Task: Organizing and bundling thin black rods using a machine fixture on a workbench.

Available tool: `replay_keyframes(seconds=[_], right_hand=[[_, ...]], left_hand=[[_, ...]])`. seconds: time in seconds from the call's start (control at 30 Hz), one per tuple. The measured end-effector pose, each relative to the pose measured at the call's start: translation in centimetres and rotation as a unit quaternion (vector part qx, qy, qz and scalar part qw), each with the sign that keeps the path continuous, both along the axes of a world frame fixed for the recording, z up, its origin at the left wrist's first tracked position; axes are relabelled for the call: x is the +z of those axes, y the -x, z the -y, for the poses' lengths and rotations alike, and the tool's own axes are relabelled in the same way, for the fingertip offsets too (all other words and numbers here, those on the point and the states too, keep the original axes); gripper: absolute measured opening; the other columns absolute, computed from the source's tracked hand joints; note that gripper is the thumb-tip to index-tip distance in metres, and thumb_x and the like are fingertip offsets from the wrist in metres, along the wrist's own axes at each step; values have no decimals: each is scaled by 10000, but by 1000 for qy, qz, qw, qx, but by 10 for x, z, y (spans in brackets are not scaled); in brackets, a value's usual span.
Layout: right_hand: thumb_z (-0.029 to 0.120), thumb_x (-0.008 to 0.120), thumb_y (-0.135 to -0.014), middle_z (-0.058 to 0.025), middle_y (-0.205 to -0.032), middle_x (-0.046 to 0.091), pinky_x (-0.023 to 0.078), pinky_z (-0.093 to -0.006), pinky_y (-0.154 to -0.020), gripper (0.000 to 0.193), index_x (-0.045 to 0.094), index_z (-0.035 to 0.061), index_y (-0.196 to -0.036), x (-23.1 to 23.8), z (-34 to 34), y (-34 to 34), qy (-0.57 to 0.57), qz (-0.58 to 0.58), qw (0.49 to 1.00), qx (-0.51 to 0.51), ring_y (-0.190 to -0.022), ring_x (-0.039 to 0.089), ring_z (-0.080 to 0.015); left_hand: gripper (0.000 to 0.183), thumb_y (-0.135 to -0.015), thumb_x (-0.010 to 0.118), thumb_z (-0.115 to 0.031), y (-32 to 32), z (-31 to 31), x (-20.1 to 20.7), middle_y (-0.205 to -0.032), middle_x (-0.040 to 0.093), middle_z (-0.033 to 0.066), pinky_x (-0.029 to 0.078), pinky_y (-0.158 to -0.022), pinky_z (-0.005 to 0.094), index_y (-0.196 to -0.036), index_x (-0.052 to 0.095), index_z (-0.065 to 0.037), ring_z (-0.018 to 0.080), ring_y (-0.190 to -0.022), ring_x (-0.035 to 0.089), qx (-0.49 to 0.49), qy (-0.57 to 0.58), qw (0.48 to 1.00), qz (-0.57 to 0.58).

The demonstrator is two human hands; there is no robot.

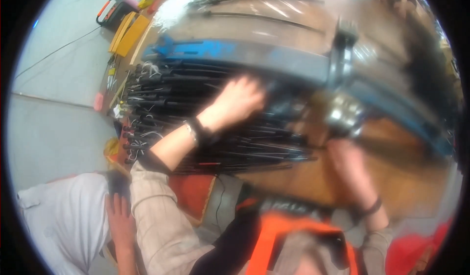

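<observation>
My left hand [238, 100] is over a wide row of long, thin black rods [196, 86] on the table. Its fingers are smeared by motion, so whether they hold a rod is unclear. White cords show at the rods' left ends. My right hand [345, 155] is further right, just below a shiny metal cylinder-shaped part [345, 113]. Blur hides its fingers and whether they touch that part. A dark metal upright [342, 49] stands above the shiny part.
A grey-blue bar [293, 64] runs behind the rods. More black rods [264, 18] lie farther back on the brown tabletop [279, 187]. A yellow box [128, 32] sits at the far left. Close by on my left are another person's hand [120, 218] and white garment [68, 221].
</observation>
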State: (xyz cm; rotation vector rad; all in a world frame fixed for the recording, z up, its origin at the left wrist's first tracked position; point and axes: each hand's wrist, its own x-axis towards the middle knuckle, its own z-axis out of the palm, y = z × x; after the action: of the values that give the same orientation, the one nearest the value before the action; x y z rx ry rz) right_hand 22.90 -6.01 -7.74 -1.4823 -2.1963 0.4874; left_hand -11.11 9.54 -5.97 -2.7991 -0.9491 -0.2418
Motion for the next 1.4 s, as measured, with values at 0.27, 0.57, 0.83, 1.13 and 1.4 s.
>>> replay_keyframes(seconds=[0.27,0.57,0.83,1.13,1.4], right_hand=[[141,626,-918,-203,-930,693,524,-388,-785,201,695,-3,-1041,-5,-2,2,215,-189,954,-86,-875,670,-363],[123,660,-898,-191,-851,689,513,-352,-724,183,695,-29,-995,16,-4,32,202,-253,941,-103,-812,674,-308],[94,675,-871,-165,-770,650,482,-383,-652,153,698,-10,-981,-11,10,39,45,-240,964,-110,-717,602,-321],[66,721,-819,-132,-752,608,471,-406,-651,253,670,19,-1062,-28,24,40,-95,-142,982,-75,-705,572,-314],[79,702,-838,-126,-762,595,485,-415,-660,237,664,33,-1068,-27,27,46,-99,-109,987,-63,-709,581,-316]], left_hand=[[146,-883,683,-257,-34,14,-1,-770,561,87,503,-504,379,-898,611,-131,255,-686,598,-151,170,965,127],[142,-870,694,-238,-59,46,3,-626,544,69,501,-469,372,-887,612,-123,261,-543,591,-144,185,965,113],[140,-853,709,-211,-59,56,7,-627,547,61,492,-467,369,-872,616,-108,249,-553,597,-138,142,967,159],[167,-830,721,-198,-66,59,9,-754,590,81,519,-643,407,-935,642,-96,257,-758,627,-161,159,963,148],[264,-778,679,-75,-89,-7,-42,-831,604,116,497,-725,442,-1040,652,-81,308,-838,594,-50,74,994,65]])
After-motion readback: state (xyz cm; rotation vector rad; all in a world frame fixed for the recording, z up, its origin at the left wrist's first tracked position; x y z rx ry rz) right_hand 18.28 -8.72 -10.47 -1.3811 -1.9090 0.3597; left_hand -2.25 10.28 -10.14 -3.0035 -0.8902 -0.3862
